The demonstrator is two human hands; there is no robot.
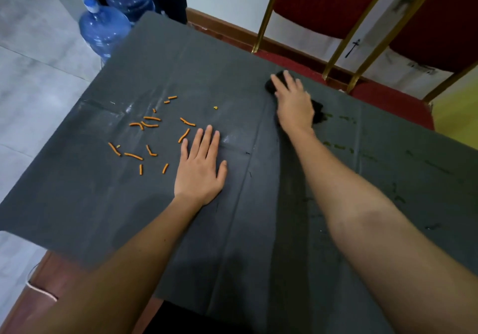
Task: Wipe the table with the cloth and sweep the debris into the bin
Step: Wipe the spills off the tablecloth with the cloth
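A dark grey sheet covers the table (232, 230). Several orange snack sticks (150, 124) lie scattered on its left half, and one small yellow crumb (215, 107) sits further right. My left hand (200, 168) rests flat on the sheet, palm down and fingers apart, just right of the sticks. My right hand (293, 102) presses down on a black cloth (316, 112) near the table's far right edge; the cloth shows at my fingertips and beside my wrist. Wet greenish streaks (338, 147) mark the sheet to the right of the cloth. No bin is in view.
Two blue water jugs (103, 31) stand on the tiled floor beyond the table's far left corner. Red chairs with gold frames (344, 46) stand right behind the far edge. A white cord (41, 292) lies on the floor at the near left.
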